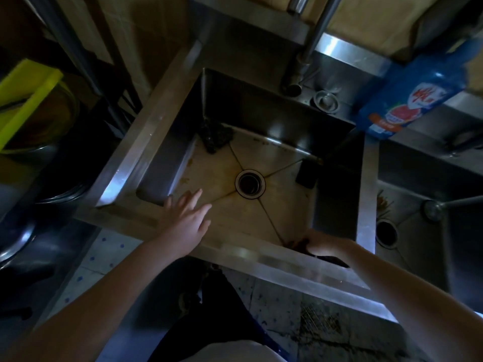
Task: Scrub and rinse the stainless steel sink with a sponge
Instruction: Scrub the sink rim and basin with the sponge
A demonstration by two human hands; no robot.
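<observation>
Left hand (187, 218) hovers, fingers spread and holding nothing, over the sink's (146, 142) near left edge, probably for balance. In the near right corner the right hand (325, 245) curls round a dark pad (335, 260), likely the sponge, pressed down to scrub.

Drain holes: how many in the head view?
2. One drain hole in the centre of the middle sink floor; a second drain hole in the right basin, near its front. A round metal fitting by the tap base may be a third; unclear.
</observation>
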